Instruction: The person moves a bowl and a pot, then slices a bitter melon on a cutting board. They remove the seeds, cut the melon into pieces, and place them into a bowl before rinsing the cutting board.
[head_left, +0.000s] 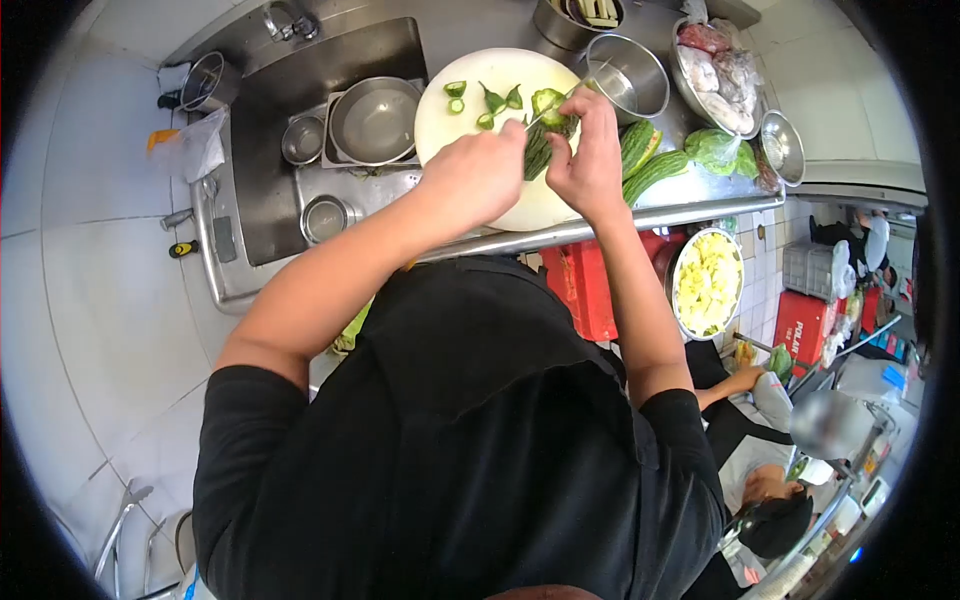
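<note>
Evidently, small green cut pieces [456,89] lie at the left of the round white cutting board [438,130]. Rightward, the left hand [472,176] is curled closed, knuckles toward the ridged green gourd [537,152]; what its fingers grip is hidden. The gourd lies on the board between both hands, long axis pointing away from the torso, pale cut end [548,101] farthest. At its right, the right hand [594,155] bends its fingers beside that end, the nearer hand to it, though whether they pinch anything I cannot tell.
</note>
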